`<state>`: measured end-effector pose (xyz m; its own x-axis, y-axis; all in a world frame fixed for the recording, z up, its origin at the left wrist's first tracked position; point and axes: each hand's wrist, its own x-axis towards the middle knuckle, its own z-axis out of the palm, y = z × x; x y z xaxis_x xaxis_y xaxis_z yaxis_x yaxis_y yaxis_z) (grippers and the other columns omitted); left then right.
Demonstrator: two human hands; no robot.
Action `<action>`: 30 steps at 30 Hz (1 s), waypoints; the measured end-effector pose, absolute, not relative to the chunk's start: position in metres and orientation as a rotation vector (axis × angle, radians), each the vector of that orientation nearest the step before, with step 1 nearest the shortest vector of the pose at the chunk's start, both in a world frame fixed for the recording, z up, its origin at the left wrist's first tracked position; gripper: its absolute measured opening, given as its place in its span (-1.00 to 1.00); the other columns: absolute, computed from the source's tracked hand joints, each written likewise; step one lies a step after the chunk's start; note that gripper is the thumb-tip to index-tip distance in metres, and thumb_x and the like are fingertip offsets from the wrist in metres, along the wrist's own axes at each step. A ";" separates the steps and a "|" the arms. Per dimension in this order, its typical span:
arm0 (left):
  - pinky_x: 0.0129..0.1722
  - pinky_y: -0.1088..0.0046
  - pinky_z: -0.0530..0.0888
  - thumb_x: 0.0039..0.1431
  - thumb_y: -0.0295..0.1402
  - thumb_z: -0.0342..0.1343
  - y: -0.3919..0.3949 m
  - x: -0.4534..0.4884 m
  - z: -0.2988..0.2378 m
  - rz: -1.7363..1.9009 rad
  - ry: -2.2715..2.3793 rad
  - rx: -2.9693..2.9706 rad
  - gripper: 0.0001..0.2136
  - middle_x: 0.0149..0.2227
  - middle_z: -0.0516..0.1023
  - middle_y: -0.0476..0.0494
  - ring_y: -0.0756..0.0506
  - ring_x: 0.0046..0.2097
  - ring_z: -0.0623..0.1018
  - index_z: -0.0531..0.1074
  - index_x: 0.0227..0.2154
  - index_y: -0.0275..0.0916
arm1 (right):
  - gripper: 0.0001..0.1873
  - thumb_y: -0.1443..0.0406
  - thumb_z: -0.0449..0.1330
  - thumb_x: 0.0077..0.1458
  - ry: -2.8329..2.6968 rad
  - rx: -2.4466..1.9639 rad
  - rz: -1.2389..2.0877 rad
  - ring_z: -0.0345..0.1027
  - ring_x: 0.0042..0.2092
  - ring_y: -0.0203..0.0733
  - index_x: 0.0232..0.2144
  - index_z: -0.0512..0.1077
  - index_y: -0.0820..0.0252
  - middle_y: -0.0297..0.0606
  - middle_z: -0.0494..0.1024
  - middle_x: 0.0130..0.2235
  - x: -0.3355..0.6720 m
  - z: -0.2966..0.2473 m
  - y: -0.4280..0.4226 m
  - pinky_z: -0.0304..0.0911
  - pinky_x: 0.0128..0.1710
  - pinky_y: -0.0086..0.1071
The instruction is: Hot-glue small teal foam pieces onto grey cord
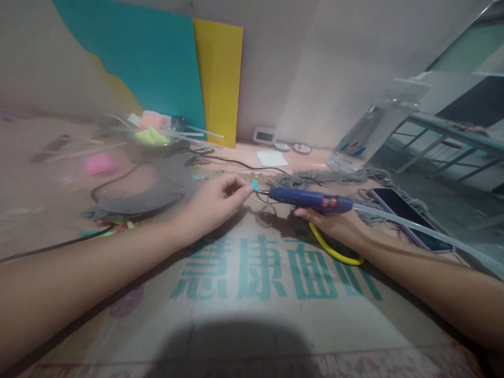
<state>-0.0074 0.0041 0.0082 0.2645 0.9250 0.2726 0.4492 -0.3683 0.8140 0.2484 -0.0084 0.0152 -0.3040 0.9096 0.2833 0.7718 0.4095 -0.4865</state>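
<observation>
My right hand grips a blue glue gun with its nozzle pointing left. A clear glue stick trails out of the gun's back toward the right. A yellow loop hangs under the gun. My left hand pinches a small teal piece between fingertips, right by the nozzle tip. Both hands hover over a cardboard sheet with teal printed characters.
Grey yarn lies behind the gun beside a dark phone and a plastic water bottle. Teal and yellow sheets lean on the wall. At left sit a black cable and coloured scraps.
</observation>
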 end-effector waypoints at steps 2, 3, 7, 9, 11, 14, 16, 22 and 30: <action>-0.28 0.43 0.34 0.22 -0.19 0.07 0.004 -0.007 0.008 1.012 1.241 1.932 -0.76 -0.39 0.51 -0.03 -0.07 -0.32 0.45 0.40 -0.44 -0.24 | -0.72 0.08 0.24 0.07 -2.152 -1.428 0.351 0.36 -0.46 -0.17 -0.53 0.32 0.07 -0.36 0.46 -0.52 0.248 0.015 -0.008 0.29 -0.47 -0.30; -0.28 0.42 0.34 0.22 -0.19 0.07 0.004 -0.007 0.008 1.014 1.241 1.933 -0.77 -0.38 0.51 -0.03 -0.07 -0.32 0.45 0.40 -0.44 -0.24 | -0.71 0.08 0.24 0.07 -2.152 -1.425 0.353 0.36 -0.47 -0.18 -0.54 0.31 0.07 -0.37 0.46 -0.52 0.248 0.015 -0.008 0.29 -0.47 -0.31; -0.28 0.42 0.33 0.22 -0.18 0.07 0.004 -0.007 0.007 1.025 1.225 1.933 -0.76 -0.40 0.50 -0.03 -0.07 -0.32 0.44 0.39 -0.45 -0.24 | -0.72 0.09 0.23 0.08 -2.147 -1.407 0.374 0.36 -0.46 -0.17 -0.54 0.31 0.06 -0.37 0.46 -0.53 0.248 0.015 -0.009 0.30 -0.47 -0.29; -0.28 0.42 0.33 0.22 -0.19 0.07 0.005 -0.007 0.007 1.028 1.218 1.923 -0.76 -0.40 0.49 -0.02 -0.06 -0.32 0.44 0.39 -0.45 -0.24 | -0.72 0.09 0.23 0.08 -2.148 -1.395 0.382 0.37 -0.46 -0.16 -0.54 0.30 0.05 -0.36 0.45 -0.53 0.247 0.016 -0.009 0.31 -0.47 -0.29; -0.28 0.43 0.32 0.22 -0.21 0.07 0.005 -0.007 0.006 1.033 1.216 1.914 -0.77 -0.40 0.49 -0.02 -0.06 -0.32 0.43 0.39 -0.45 -0.24 | -0.71 0.09 0.23 0.08 -2.150 -1.390 0.399 0.36 -0.47 -0.15 -0.54 0.29 0.05 -0.36 0.45 -0.54 0.247 0.017 -0.009 0.30 -0.49 -0.28; -0.28 0.43 0.32 0.22 -0.21 0.08 0.005 -0.007 0.006 1.036 1.219 1.915 -0.78 -0.40 0.47 -0.02 -0.06 -0.32 0.42 0.39 -0.45 -0.24 | -0.70 0.08 0.24 0.07 -2.144 -1.399 0.418 0.36 -0.47 -0.13 -0.54 0.29 0.05 -0.36 0.44 -0.54 0.246 0.017 -0.009 0.29 -0.49 -0.27; -0.27 0.43 0.32 0.22 -0.21 0.08 0.005 -0.007 0.007 1.032 1.218 1.920 -0.77 -0.40 0.47 -0.02 -0.06 -0.32 0.43 0.39 -0.45 -0.25 | -0.68 0.06 0.24 0.06 -2.139 -1.415 0.419 0.35 -0.46 -0.12 -0.55 0.28 0.06 -0.35 0.43 -0.53 0.246 0.017 -0.009 0.30 -0.48 -0.25; -0.26 0.43 0.33 0.22 -0.21 0.08 0.005 -0.007 0.007 1.038 1.205 1.918 -0.78 -0.39 0.48 -0.02 -0.06 -0.31 0.43 0.39 -0.45 -0.25 | -0.64 0.02 0.25 0.04 -2.147 -1.454 0.389 0.30 -0.45 -0.10 -0.56 0.24 0.06 -0.33 0.37 -0.53 0.247 0.018 -0.011 0.26 -0.46 -0.22; -0.29 0.45 0.29 0.23 -0.22 0.08 0.005 -0.007 0.006 1.051 1.187 1.913 -0.77 -0.43 0.43 0.01 -0.04 -0.33 0.40 0.38 -0.46 -0.25 | -0.60 -0.04 0.22 0.02 -2.122 -1.475 0.405 0.25 -0.46 -0.12 -0.56 0.23 0.06 -0.33 0.34 -0.53 0.244 0.018 -0.009 0.21 -0.46 -0.24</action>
